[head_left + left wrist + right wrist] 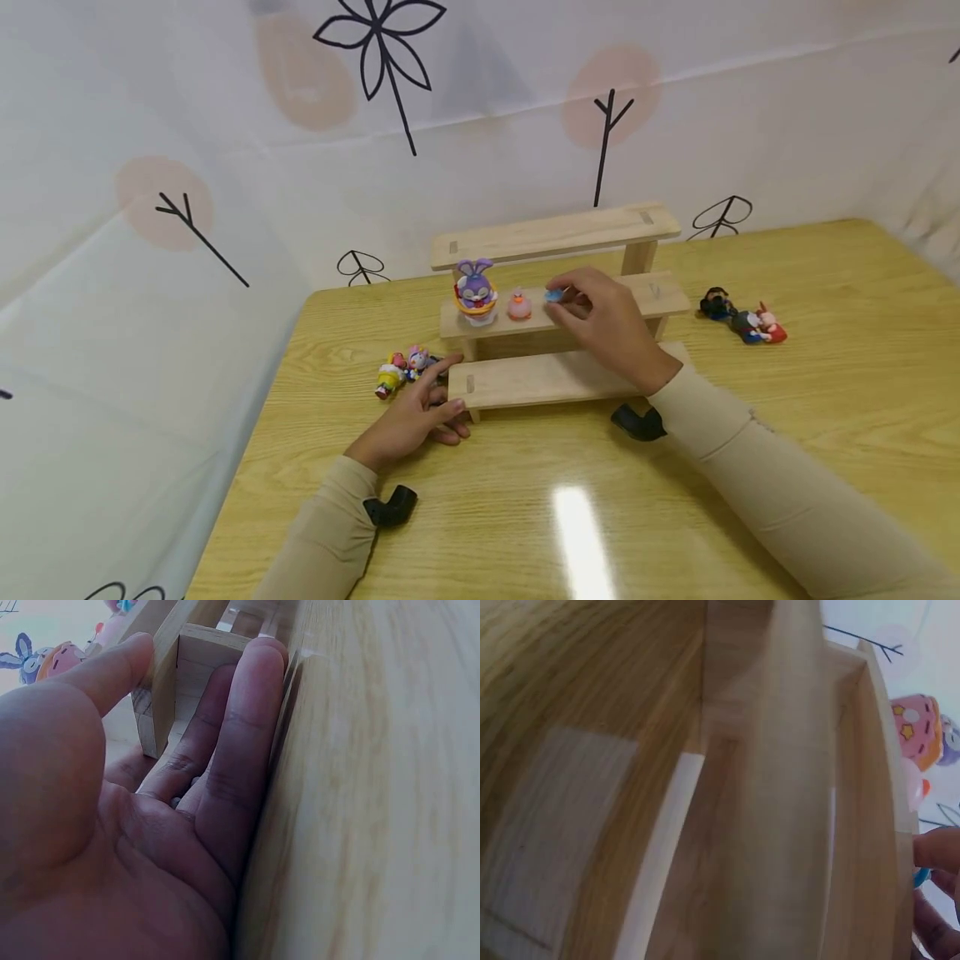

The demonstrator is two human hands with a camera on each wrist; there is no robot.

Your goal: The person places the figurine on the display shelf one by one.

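A small blue figure [553, 295] is pinched between the thumb and fingers of my right hand [609, 325], at the middle step of a three-step wooden shelf [540, 379]. Most of the figure is hidden by the fingers. Left of it on that step stand a pink duck figure [519, 305] and a purple rabbit figure [475, 290] in a round pink-and-orange ring. Against the left end of the lowest step rests my left hand [411, 421]. In the left wrist view its fingers [244, 727] lie extended along the tabletop beside the wooden end piece [157, 712].
Two colourful figures [391, 375] lie on the table left of the shelf, partly behind the left hand. Several more lie to the right, among them a black one [717, 304] and a red one [770, 323]. A patterned white cloth [510, 167] hangs behind the table [480, 508].
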